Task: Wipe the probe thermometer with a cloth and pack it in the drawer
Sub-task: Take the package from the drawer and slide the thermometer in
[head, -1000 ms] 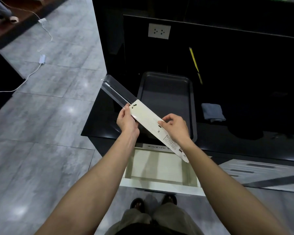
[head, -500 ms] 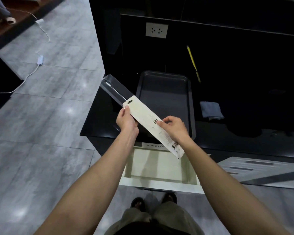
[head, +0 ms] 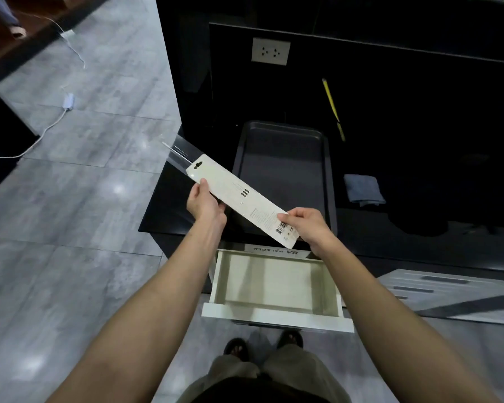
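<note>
Hidden: the probe thermometer itself cannot be made out; only its long cream cardboard package (head: pixel 242 199) shows, with a clear plastic sleeve (head: pixel 177 152) jutting past its hang-hole end, contents too faint to tell; small print and a barcode on the card are unreadable.
Cut off: both forearms leave the bottom edge of the view; the label strip behind the white open drawer (head: pixel 277 289) is partly covered by the package's lower end.
Package: held slantwise in the air above the back edge of the drawer, its hang-hole end up and away from the drawer, its barcode end nearest the drawer.
Left hand (head: pixel 205 203): grip closed on the package's long edge near the upper end, thumb on the printed face.
Right hand (head: pixel 309 225): grip pinched on the barcode end, fingertips on the card.
Drawer: pulled out, pale floor bare, front panel just beyond the person's sandalled feet (head: pixel 264 343).
Black table (head: pixel 169 210): behind the drawer; its corner juts toward the grey tiled floor (head: pixel 79 205).
Dark rectangular metal tray (head: pixel 282 170): on the table, directly behind the drawer, under the package.
Folded blue-grey cloth (head: pixel 362 189): on the table, beyond the drawer's right side, apart from the tray.
Room: open floor lies left of the drawer.
</note>
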